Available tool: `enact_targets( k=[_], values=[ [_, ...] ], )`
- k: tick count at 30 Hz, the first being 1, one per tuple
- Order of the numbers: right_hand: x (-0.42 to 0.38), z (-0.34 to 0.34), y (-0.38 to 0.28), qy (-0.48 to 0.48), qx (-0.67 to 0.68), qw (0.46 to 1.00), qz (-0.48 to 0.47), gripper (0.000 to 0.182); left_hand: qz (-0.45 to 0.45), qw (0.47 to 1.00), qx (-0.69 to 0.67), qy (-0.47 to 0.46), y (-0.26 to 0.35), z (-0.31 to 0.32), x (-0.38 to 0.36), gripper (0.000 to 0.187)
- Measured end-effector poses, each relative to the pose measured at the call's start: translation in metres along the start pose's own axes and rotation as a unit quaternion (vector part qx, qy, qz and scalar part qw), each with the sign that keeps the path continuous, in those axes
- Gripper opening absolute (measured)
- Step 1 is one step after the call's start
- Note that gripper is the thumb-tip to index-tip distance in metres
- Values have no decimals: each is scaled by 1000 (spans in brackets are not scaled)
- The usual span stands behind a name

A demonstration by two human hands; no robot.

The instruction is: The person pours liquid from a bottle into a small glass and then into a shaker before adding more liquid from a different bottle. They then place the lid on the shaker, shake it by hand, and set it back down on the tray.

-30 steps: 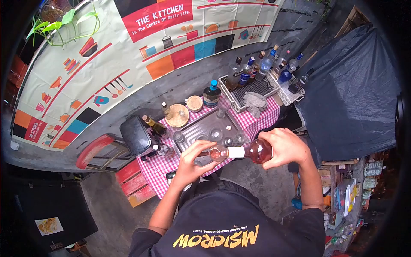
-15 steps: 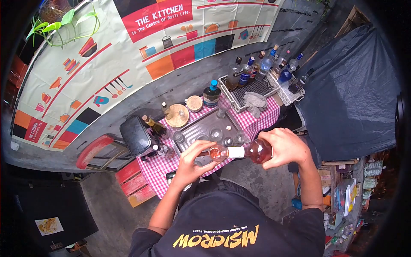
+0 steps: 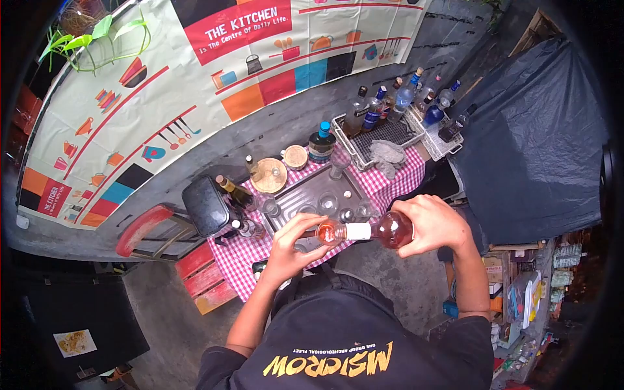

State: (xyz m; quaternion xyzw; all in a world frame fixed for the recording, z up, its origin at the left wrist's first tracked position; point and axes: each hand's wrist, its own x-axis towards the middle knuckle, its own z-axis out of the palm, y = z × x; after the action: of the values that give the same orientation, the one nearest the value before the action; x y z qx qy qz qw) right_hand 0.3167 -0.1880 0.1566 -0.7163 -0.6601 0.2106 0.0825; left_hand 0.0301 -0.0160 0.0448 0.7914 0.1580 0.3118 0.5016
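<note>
My left hand (image 3: 296,247) is closed around a small clear glass (image 3: 330,232) with orange-red liquid in it. In my right hand (image 3: 437,226) is a round-bodied glass bottle (image 3: 394,230) of reddish liquid, gripped at its body. The bottle lies nearly sideways, its neck with a white label (image 3: 358,231) pointing left and its mouth right at the glass. Both are held over the front edge of a dark metal tray (image 3: 305,190), which bears several clear glasses (image 3: 328,203).
A checkered cloth (image 3: 227,263) covers the table. A blue-capped bottle (image 3: 321,144), a round wooden board (image 3: 270,175) and a dark wine bottle (image 3: 235,193) stand behind. At the back right, a rack (image 3: 354,153) holds several bottles and a grey rag (image 3: 387,159). A red slatted seat (image 3: 205,286) is at left.
Both hands, the bottle and the glass stay almost in place. The orange-red colour in the glass shows a little more strongly now.
</note>
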Motion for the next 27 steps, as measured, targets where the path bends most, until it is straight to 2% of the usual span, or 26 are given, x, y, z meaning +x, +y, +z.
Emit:
enact_targets(
  k=[6,9,12,15,27],
  values=[
    [0,1,2,2,-1,1000,-4,60,4,1000,-1,4,-3,1,-1,58],
    [2,-10,-5,-100,-7,993,65,75,4,1000,-2,3,-2,1,-1,58],
    [2,-8,-4,-99,2,993,65,75,22,1000,15,-13,-4,-1,0,58],
    [-1,3,3,4,-13,1000,3,59,24,999,16,-22,-1,-3,0,57],
    [-1,-3,-4,-12,-1,1000,20,61,7,1000,-3,-2,-1,0,0,57]
  ],
)
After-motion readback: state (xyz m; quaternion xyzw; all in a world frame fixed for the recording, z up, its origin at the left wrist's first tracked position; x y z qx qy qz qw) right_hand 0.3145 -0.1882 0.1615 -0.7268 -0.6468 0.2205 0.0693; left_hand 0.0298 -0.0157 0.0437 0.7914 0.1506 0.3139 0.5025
